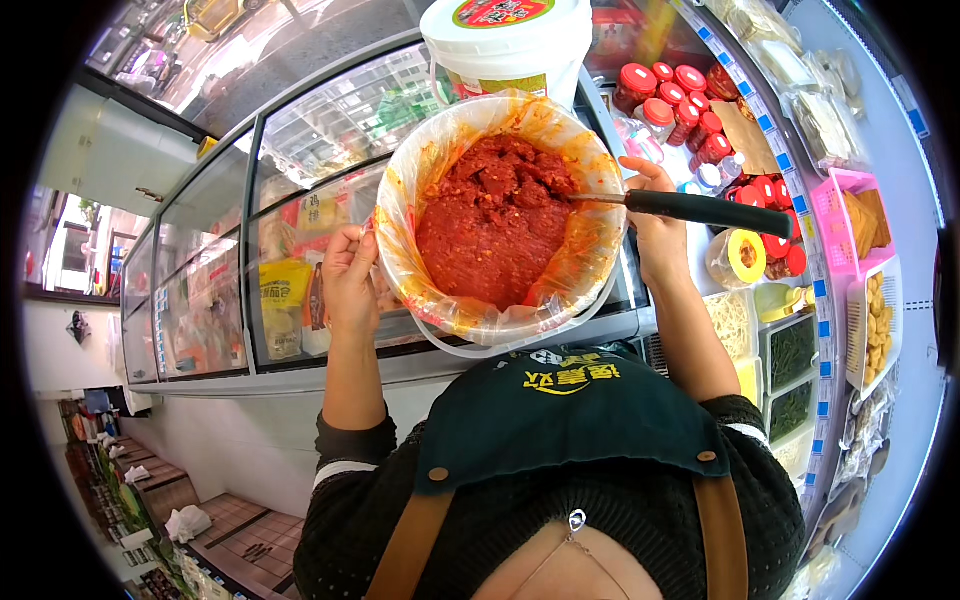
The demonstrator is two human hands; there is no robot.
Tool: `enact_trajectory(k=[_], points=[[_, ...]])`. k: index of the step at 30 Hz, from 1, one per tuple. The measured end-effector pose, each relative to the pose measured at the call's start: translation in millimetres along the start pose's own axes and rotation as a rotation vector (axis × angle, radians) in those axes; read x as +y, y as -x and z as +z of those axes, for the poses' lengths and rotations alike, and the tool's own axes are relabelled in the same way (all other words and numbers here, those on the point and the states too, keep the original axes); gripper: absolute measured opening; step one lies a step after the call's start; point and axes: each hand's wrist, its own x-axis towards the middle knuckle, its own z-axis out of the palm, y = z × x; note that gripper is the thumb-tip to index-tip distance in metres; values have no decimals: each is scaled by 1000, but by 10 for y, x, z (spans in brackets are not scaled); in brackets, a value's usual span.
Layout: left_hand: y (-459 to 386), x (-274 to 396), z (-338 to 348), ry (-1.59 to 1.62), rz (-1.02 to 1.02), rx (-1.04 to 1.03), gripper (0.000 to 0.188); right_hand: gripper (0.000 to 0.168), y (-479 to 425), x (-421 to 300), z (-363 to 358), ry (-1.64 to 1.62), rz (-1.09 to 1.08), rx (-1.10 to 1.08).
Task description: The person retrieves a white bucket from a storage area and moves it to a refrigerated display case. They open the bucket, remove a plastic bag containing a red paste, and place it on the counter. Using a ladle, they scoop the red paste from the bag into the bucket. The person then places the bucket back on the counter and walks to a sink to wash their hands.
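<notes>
A white plastic bucket [616, 259] lined with a sauce-stained clear plastic bag [442, 146] stands before me, partly full of thick red chili paste [491, 247]. At its left rim, my left hand [351, 270] pinches the edge of the liner between thumb and fingers. My right hand [657, 217] is at the right rim, with its fingers partly hidden behind a utensil's dark handle [712, 210]. The metal shaft of that utensil runs into the paste; its head is buried. The bucket's white handle hangs down at the near side.
A lidded white bucket [506, 45] stands just beyond. Glass-topped freezers [255, 247] with packaged food extend left. At right are red-lidded jars [686, 120], a roll of tape [744, 259], trays of greens [791, 352], a pink basket [834, 225] and a white basket [855, 337].
</notes>
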Motion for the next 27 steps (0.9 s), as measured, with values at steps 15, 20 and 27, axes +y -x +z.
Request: enact_trajectory(k=[15, 20, 27], points=[[-141, 192, 117, -52, 67, -60, 12, 30, -300, -270, -118, 157, 197, -331], [-604, 49, 92, 164, -378, 10, 22, 29, -726, 193, -92, -202, 595, -425], [-980, -56, 56, 135, -721, -285, 44, 29, -1254, 312, 192, -418, 756, -576]])
